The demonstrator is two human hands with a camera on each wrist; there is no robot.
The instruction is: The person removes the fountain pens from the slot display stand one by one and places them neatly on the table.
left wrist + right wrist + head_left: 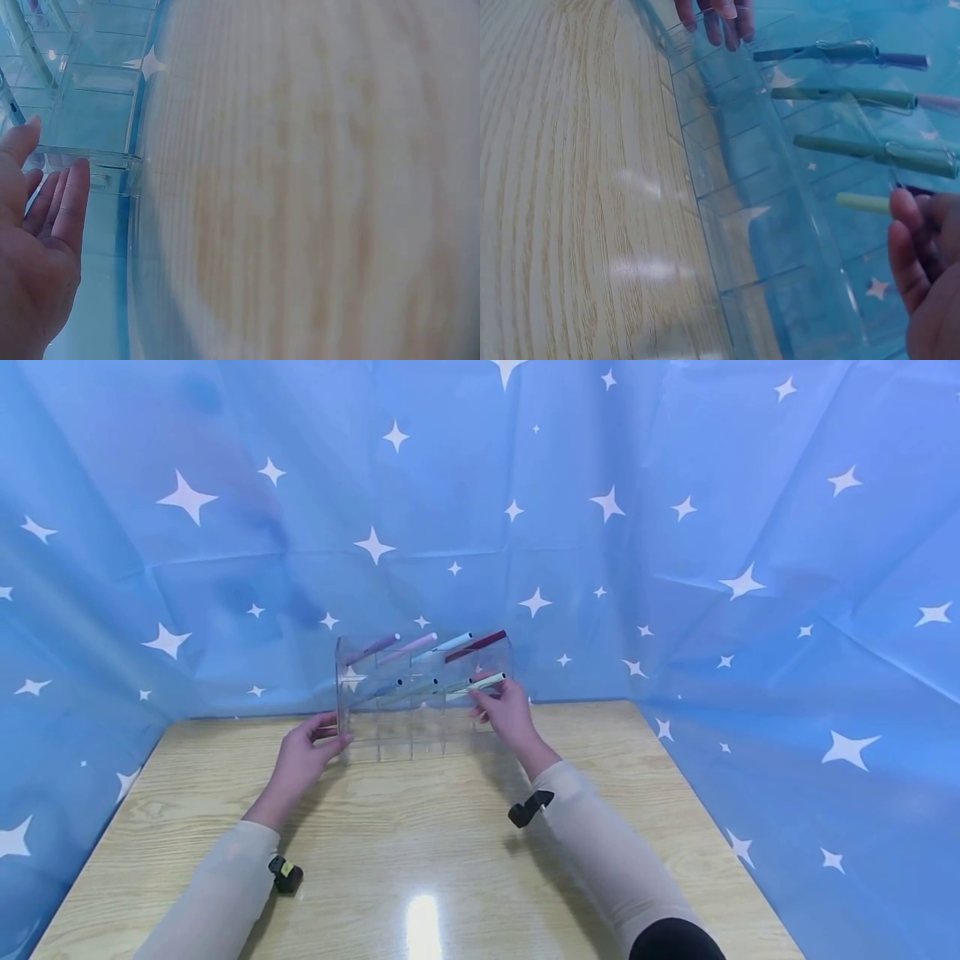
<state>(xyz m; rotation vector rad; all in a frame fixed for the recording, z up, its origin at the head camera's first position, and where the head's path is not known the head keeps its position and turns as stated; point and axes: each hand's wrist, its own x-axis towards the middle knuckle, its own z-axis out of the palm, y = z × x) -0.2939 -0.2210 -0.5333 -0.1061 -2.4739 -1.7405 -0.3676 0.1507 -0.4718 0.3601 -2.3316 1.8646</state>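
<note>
A clear acrylic pen rack (395, 745) with divided compartments stands at the back of the table. Purple, pink, light blue and dark red pens lean in its upper row; blue and green pens (877, 154) lie in the row below. At the right end of that lower row, my right hand (512, 714) pinches a pale green pen (861, 202) between thumb and fingers, its far part hidden by the hand in the right wrist view. My left hand (306, 752) is at the rack's left end, fingers extended and thumb apart, fingertips right at the side panel (90, 155).
The wood-grain table (405, 827) reaches back to a blue curtain (450, 510) with white stars, which also runs along both sides. Small black devices sit on the left wrist (286, 874) and the right wrist (530, 809).
</note>
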